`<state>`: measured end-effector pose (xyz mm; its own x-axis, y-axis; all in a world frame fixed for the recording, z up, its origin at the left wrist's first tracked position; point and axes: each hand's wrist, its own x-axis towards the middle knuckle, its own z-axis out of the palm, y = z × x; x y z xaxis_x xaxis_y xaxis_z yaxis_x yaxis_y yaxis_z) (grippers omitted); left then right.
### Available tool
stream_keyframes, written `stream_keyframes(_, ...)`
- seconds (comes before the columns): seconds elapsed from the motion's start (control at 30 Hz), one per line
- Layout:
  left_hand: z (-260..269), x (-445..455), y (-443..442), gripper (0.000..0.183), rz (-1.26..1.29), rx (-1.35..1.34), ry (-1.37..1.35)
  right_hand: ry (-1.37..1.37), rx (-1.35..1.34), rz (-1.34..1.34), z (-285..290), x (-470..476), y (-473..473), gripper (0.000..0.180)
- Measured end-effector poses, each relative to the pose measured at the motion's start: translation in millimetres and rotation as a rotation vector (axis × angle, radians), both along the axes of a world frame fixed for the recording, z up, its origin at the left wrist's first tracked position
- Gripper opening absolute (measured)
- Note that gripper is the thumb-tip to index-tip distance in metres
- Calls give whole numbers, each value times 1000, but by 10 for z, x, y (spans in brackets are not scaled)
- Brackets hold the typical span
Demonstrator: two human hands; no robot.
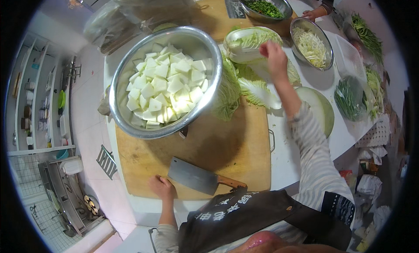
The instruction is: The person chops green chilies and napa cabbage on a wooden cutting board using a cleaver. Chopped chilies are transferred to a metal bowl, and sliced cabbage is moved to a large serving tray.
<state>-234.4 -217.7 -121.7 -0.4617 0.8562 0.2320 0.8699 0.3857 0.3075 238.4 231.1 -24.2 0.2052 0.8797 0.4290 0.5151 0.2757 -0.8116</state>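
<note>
My left hand (162, 186) rests at the near left edge of a wooden cutting board (252, 148), its fingers curled and nothing visible in them. Beside it lies a cleaver (194, 176) with a wooden handle pointing right. My right hand (274, 58) is stretched forward at the napa cabbage (247, 40); its fingers are bent and blurred, and whether they touch the cabbage is unclear. Loose cabbage leaves (257, 89) spread below that hand. At the far left of the board stands a large steel bowl (214, 69) of cut pale-green vegetable pieces (160, 77), hiding most of another knife (184, 132).
Right of my forearm sits a cut winter melon (322, 110). Beyond are a steel bowl (330, 51) of shredded cabbage, a bowl (288, 15) of chopped greens, a grater (235, 9) and a white basket (348, 56). Another person's hand (309, 14) is at the far right.
</note>
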Motion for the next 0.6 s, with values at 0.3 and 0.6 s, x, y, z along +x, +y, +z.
stream_keyframes(0.3,40,15,32,12,19,-21,-50,-152,-597,760,156,-987,-3169,24)
stream_keyframes(0.6,-13,-25,29,14,-10,34,70,-483,-627,702,-184,-1077,-4162,37)
